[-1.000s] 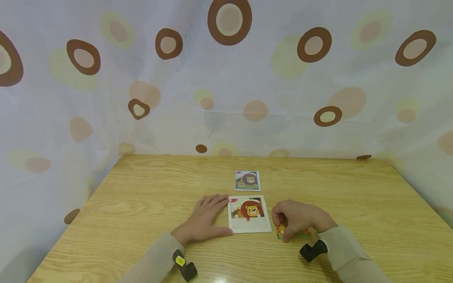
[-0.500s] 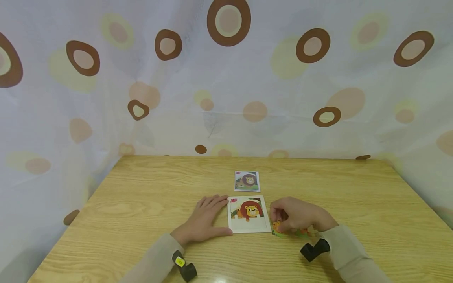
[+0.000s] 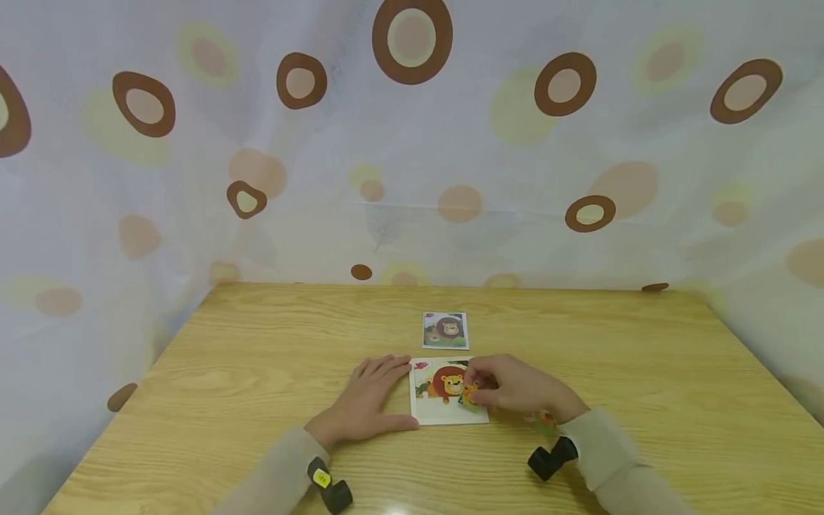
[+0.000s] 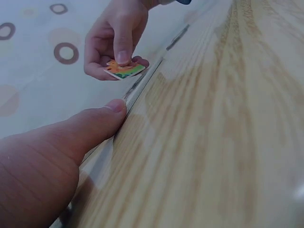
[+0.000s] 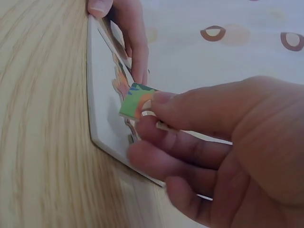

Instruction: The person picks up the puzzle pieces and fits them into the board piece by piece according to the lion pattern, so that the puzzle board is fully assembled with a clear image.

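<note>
A white-framed jigsaw board [image 3: 438, 413] lies on the table, its upper part filled with a lion picture and its lower part bare white. My left hand [image 3: 362, 406] rests at the board's left edge, fingers and thumb spread, the thumb tip touching the near left corner. Between thumb and fingers, my right hand [image 3: 518, 390] pinches a green and orange jigsaw piece [image 5: 129, 103]. The held piece is above the right part of the board, tilted and clear of its surface in the right wrist view. Partly behind the right wrist lie more jigsaw pieces [image 3: 543, 422].
Beyond the board lies a small square picture card [image 3: 445, 330] with the same lion scene. The wooden table [image 3: 290, 322] ends at a patterned cloth backdrop [image 3: 412, 164]. Black camera mounts sit on both wrists.
The right hand has picked up the jigsaw piece from right of the board and carried it left over the board. The left hand keeps its place at the board's left edge.
</note>
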`<state>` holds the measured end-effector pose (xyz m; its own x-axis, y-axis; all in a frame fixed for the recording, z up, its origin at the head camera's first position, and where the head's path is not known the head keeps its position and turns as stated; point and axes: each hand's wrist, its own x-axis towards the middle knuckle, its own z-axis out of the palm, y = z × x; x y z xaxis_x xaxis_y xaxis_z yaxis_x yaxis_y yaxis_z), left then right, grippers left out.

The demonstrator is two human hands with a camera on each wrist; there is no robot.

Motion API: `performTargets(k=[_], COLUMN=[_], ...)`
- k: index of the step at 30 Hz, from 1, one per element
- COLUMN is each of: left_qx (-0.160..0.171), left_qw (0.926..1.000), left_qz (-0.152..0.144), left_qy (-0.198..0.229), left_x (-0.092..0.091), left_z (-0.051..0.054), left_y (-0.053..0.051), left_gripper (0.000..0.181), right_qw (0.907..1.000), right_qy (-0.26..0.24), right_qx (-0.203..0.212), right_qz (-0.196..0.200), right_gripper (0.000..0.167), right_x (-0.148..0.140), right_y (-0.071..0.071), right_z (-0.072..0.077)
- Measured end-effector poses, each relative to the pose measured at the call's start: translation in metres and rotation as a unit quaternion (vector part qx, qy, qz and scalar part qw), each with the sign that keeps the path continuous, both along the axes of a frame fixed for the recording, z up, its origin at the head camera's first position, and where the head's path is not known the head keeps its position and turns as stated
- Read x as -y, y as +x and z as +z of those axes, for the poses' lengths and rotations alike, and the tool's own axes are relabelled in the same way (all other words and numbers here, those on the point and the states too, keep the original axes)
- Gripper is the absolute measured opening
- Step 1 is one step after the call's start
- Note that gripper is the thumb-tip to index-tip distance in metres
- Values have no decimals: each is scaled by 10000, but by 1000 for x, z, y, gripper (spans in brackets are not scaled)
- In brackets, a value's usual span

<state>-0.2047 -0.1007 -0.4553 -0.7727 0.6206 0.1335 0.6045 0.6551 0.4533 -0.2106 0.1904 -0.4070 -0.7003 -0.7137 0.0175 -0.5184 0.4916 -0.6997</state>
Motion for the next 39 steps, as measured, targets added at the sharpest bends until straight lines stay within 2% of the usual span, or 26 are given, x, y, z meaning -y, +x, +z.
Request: performTargets(k=[5,13,18,23,29,39], left_qx=[-7,19,4,-19,-3,75], left_qw=[10000,10000,10000,10000,10000,10000], left_qz=[-9,25,35,39,29,42], left_qy=[35,5,13,3,36,-8], left_x=[1,1,2,2,1,2], left_z=[1,3,0,-4,-4,-3], left_y=[1,0,0,1,0,0], left_gripper=[87,87,87,87,88,87], right_qw=[9999,9997,9998,9990,9964,9953], right_qy=[-57,-168,4,-70,-157,376], right_qx=[-62,-24,42,-256,-802,-851], right_qz=[-131,178,191,350,240,275], right_gripper=[8,5,12,11,11,7], right_x=[12,26,37,46,55,66], right_y=[-2,-8,-8,-7,-6,-6], right_z=[-1,-5,-8,-18,-20,-16])
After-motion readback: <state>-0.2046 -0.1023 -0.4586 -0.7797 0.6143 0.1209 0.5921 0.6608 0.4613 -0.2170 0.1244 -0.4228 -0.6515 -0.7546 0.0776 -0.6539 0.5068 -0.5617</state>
